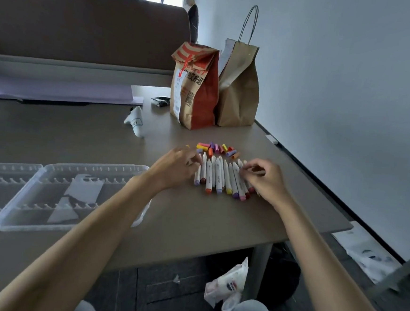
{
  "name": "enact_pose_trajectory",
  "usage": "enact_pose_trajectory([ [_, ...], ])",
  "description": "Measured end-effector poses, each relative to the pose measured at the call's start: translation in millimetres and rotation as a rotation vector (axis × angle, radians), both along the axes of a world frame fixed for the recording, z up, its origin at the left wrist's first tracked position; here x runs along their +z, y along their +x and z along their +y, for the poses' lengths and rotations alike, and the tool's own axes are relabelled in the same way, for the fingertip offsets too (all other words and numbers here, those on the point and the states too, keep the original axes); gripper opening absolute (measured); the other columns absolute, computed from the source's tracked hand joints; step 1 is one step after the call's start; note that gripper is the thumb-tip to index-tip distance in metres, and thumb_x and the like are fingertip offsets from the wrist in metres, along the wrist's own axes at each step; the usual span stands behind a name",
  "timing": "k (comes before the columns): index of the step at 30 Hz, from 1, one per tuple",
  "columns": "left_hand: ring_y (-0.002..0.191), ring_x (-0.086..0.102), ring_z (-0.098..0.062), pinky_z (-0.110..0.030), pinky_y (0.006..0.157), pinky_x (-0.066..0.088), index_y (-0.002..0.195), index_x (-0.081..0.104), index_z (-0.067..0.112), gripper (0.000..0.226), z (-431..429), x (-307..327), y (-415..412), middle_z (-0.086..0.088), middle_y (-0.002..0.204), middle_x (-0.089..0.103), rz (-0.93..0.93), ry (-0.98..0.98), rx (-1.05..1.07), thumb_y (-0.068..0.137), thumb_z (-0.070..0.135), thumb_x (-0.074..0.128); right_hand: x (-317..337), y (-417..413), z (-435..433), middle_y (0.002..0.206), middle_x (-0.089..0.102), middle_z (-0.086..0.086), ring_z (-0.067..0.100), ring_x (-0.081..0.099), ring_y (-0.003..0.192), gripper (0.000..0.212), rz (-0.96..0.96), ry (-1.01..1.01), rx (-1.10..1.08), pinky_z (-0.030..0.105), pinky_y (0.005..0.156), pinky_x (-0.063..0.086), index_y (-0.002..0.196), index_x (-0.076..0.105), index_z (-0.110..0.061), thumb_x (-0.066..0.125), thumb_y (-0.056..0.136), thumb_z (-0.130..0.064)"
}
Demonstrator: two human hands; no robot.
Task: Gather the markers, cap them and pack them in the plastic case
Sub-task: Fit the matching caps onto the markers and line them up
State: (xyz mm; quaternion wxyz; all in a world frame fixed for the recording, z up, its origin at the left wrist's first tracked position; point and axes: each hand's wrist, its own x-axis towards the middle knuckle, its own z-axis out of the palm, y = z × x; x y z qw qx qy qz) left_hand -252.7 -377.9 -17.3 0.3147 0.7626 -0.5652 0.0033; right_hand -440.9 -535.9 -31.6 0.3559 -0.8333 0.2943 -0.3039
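Several white markers [218, 177] with coloured ends lie side by side in a row on the brown table [193, 223], tips pointing away from me. Behind them lies a loose heap of coloured caps [215, 149]. My left hand [176, 166] sits at the left end of the row, its curled fingers on the outermost markers. My right hand [264, 178] sits at the right end, fingers curled round the last markers there. The open clear plastic case [49, 192] lies to the left, under my left forearm.
Two paper bags, a red printed bag [194, 88] and a plain brown bag [238, 91], stand behind the caps. A white object [135, 123] lies at mid-table. The table's edge runs close on the right. A plastic bag [228, 284] lies on the floor.
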Motion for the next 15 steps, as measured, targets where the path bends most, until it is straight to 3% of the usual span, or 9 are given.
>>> enact_pose_trajectory([
  [6,0.1,0.058,-0.021,-0.033,0.085,0.047,0.105,0.058,0.014,0.015,-3,-5,-1,-0.003,0.112,0.062,0.015,-0.008,0.014,0.091,0.016,0.054,-2,2,-4,0.09,0.066,-0.007,0.008,0.061,0.085,0.01,0.116,-0.073,-0.091,0.032,0.075,0.051,0.081,0.071,-0.028,0.074,0.078,-0.037],
  [10,0.095,0.057,-0.018,-0.028,0.08,0.043,0.106,0.057,0.011,0.015,-1,-4,-1,-0.003,0.118,0.061,0.04,-0.009,0.039,0.091,0.014,0.054,4,3,5,0.097,0.06,0.001,0.012,0.056,0.085,0.013,0.172,-0.151,-0.141,0.027,0.067,0.039,0.081,0.067,-0.025,0.075,0.077,-0.035],
  [15,0.092,0.058,-0.017,-0.027,0.077,0.042,0.104,0.058,0.012,0.013,-1,2,2,-0.006,0.113,0.064,0.05,0.011,0.084,0.092,0.016,0.053,11,9,12,0.106,0.048,0.004,0.015,0.046,0.092,0.017,0.278,-0.151,-0.162,0.029,0.074,0.036,0.086,0.064,-0.019,0.074,0.081,-0.032],
])
